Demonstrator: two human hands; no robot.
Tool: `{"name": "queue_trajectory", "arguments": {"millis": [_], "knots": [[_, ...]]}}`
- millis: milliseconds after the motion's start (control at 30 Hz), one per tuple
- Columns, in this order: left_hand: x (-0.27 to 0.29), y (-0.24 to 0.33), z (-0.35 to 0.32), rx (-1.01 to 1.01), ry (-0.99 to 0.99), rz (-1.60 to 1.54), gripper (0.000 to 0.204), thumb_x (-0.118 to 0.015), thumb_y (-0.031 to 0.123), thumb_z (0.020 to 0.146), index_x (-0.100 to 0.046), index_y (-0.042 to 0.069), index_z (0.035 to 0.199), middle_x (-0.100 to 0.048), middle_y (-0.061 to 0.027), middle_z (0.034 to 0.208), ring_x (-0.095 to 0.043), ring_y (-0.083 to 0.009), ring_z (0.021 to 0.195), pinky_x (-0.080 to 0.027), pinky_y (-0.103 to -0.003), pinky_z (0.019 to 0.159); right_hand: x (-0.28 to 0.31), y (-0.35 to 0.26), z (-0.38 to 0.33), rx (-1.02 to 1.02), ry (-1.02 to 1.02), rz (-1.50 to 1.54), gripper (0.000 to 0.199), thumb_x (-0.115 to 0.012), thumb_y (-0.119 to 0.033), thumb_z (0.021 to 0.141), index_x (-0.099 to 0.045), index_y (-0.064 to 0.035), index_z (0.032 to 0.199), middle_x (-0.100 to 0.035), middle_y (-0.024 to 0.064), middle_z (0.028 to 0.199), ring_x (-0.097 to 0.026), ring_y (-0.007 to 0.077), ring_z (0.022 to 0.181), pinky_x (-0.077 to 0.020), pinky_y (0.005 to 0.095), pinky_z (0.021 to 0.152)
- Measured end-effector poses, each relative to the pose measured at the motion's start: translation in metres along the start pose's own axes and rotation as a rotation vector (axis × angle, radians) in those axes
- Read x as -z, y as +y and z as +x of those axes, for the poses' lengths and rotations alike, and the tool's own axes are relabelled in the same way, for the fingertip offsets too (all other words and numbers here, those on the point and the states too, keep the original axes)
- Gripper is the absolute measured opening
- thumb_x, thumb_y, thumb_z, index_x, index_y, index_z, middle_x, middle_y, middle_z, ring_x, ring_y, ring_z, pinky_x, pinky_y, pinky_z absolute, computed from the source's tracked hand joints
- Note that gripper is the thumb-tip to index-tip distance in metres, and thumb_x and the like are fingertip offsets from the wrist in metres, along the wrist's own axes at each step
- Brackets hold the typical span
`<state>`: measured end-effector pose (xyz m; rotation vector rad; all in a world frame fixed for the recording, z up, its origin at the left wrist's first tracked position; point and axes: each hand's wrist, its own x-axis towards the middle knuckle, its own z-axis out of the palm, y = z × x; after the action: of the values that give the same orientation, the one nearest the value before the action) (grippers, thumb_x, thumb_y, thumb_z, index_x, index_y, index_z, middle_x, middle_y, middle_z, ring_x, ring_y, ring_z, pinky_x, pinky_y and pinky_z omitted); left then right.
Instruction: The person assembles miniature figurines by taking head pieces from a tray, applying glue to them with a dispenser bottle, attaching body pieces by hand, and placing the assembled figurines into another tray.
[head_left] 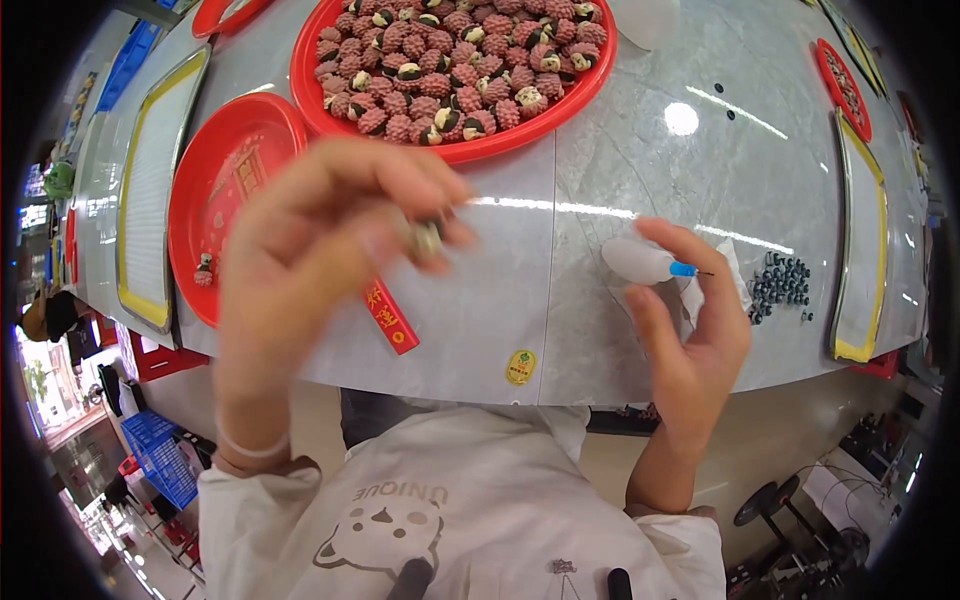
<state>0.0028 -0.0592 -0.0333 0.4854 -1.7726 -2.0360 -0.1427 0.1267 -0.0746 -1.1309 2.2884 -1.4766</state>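
Grey marble table (620, 150). My left hand (320, 230) pinches a small piece (430, 238); my right hand (680, 320) grips a needle-tipped bottle (645, 262). The needle could prick fingers or drip.

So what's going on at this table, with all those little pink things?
A person sits at a grey marble-look table. Their left hand pinches one small piece at the fingertips; it is blurred. Their right hand holds a small squeeze bottle with a blue needle tip, pointing right. A big red tray beyond holds a heap of pink bumpy pieces. A second red tray holds one piece. Dark beads lie to the right.
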Motion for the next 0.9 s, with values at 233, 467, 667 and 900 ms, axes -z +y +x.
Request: {"name": "queue_trajectory", "arguments": {"millis": [233,467,667,900], "knots": [[-0.039,-0.054,-0.029,0.058,-0.074,-0.655,0.022,-0.062,0.005,0.08,-0.049,0.0,0.096,-0.054,-0.0161,0.1,-0.058,-0.0211,0.088,-0.051,-0.031,0.074,0.004,-0.003,-0.009,-0.13,0.038,0.513,0.037,-0.065,-0.009,0.078,-0.05,0.007,0.108,-0.058,0.0126,0.096,-0.058,0.018,0.083,-0.0441,0.0284,0.076],[-0.052,-0.078,-0.033,0.089,-0.096,-0.762,0.02,-0.061,0.008,0.082,-0.05,0.001,0.098,-0.056,-0.016,0.098,-0.058,-0.0202,0.09,-0.049,-0.028,0.074,0.04,-0.001,-0.025,-0.115,0.042,0.342,0.056,-0.072,-0.034,0.071,-0.049,0.0046,0.106,-0.057,0.0165,0.09,-0.057,0.0175,0.071,-0.0443,0.0217,0.062],[-0.051,-0.079,-0.034,0.098,-0.147,-0.697,0.027,-0.061,0.011,0.082,-0.051,-0.002,0.103,-0.056,-0.0179,0.104,-0.059,-0.019,0.089,-0.048,-0.026,0.075,0.038,-0.009,-0.018,0.058,0.014,0.344,0.05,-0.066,-0.039,0.076,-0.047,-0.0001,0.102,-0.052,0.0147,0.09,-0.05,0.0147,0.074,-0.0402,0.0207,0.064],[-0.057,-0.071,-0.035,0.218,-0.003,-0.586,0.042,-0.07,0.033,0.072,-0.05,0.003,0.095,-0.055,-0.0141,0.094,-0.059,-0.0179,0.078,-0.051,-0.022,0.059,0.029,-0.014,-0.016,0.048,0.018,0.452,0.052,-0.065,-0.04,0.077,-0.048,0.0028,0.1,-0.052,0.0151,0.089,-0.05,0.0156,0.074,-0.0412,0.023,0.067]]}}
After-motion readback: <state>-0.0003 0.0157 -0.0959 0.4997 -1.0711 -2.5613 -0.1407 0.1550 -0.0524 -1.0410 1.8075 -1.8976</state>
